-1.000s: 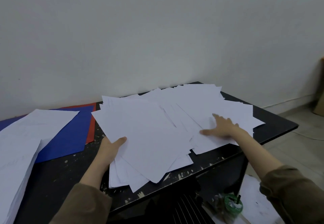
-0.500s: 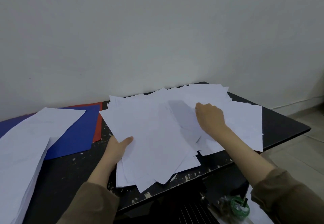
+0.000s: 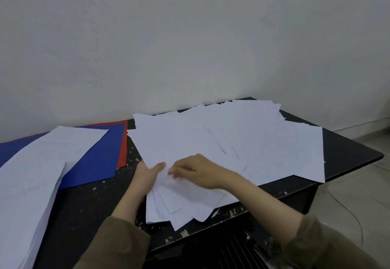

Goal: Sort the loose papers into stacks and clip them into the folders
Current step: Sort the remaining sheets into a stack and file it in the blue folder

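While left hand (image 3: 145, 176) grips papers (image 3: 190, 142), right hand (image 3: 198, 171) pinches.

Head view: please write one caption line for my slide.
Both hands, left and right, gather loose papers beside blue folder.

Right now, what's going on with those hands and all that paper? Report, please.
Left hand grips the loose papers at their near-left edge. Right hand pinches a sheet beside it. Blue folder untouched, partly under a stack. Nothing blocking.
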